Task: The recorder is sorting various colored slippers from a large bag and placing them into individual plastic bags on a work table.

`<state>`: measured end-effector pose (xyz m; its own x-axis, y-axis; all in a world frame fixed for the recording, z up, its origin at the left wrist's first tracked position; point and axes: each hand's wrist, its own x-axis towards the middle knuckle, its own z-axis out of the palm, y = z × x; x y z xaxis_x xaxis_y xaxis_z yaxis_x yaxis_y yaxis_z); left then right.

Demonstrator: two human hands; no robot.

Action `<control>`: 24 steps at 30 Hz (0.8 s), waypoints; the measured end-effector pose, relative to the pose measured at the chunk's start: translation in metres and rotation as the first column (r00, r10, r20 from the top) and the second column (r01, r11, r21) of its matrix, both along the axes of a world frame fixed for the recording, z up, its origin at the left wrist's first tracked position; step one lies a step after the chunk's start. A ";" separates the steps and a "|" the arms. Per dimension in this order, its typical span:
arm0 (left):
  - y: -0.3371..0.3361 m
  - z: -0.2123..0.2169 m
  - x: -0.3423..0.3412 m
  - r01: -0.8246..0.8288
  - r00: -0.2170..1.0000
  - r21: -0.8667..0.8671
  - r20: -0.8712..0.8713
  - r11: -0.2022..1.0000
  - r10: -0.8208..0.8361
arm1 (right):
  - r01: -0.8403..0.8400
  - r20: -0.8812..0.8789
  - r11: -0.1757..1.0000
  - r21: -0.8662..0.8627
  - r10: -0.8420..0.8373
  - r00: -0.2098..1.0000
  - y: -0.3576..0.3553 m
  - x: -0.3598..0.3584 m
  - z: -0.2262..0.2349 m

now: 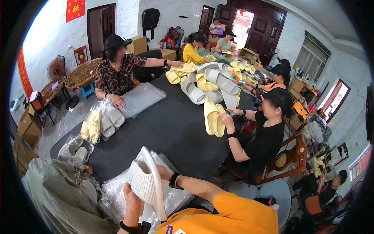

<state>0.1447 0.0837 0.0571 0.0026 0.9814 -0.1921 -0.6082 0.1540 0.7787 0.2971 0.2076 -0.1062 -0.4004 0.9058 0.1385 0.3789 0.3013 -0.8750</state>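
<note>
A pair of white ribbed slide slippers is held up near the lower edge, one pressed against the other, soles on edge. My left hand grips the lower left side, its fingers partly hidden behind the slippers. From the right, my right hand closes on the slippers' far side, with most of its fingers out of sight. Beneath them lies a stack of clear plastic bags on the black table.
Bagged yellow slippers and grey slippers lie along the table's left edge. A mixed pile of slippers covers the far end. Co-workers sit on both sides; one at the right holds yellow slippers. A large grey-green sack stands at my left.
</note>
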 end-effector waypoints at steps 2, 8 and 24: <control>0.003 -0.050 -0.018 -0.070 0.990 0.046 -0.116 0.996 0.075 | 0.060 0.038 0.923 -0.380 -0.049 0.998 -0.009 0.009 0.010; -0.009 -0.230 -0.089 -0.300 0.271 0.272 -0.894 0.914 0.356 | 0.017 -0.063 0.952 -0.304 -0.038 0.997 -0.035 0.019 -0.006; 0.010 -0.130 -0.060 -0.502 0.184 0.107 -0.956 0.858 0.227 | -0.151 -0.104 0.682 -0.715 0.110 0.988 -0.070 0.085 0.026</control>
<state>0.0848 0.0940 -0.0730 -0.6549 0.7541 0.0500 0.4684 0.3531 0.8099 0.3821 0.1372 -0.0801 -0.5339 0.6739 -0.5106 0.3357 -0.3853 -0.8595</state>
